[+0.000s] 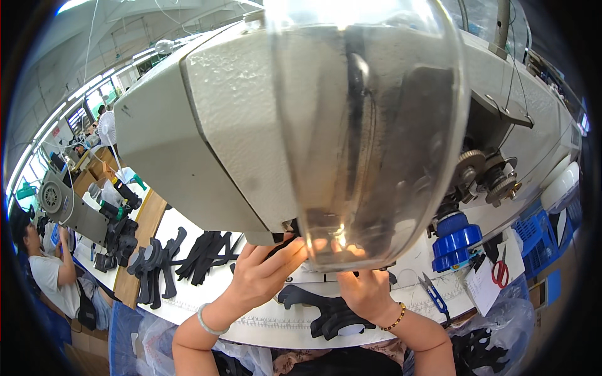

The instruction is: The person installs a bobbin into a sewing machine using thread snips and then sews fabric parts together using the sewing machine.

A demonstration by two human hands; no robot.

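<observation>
Both my hands work under the head of a large cream sewing machine [232, 106], behind its clear plastic guard [376, 156]. My left hand [266, 269] has its fingers bent together beside the needle area, with a bit of dark material at its fingertips. What it grips is mostly hidden. Just to the right, my right hand [367, 291] is curled in, its fingertips covered by the guard. Dark shaped pieces [329, 307] lie on the white table between my wrists. More black curved pieces [157, 263] and black strips [204, 254] are spread to the left.
Blue-handled snips [434, 297], red-handled scissors [500, 269] and a paper sheet [481, 285] lie at the right. A blue round part [456, 241] hangs below the tension dials [495, 178]. Blue crates [542, 241] stand far right. Another person [53, 269] sits at the left.
</observation>
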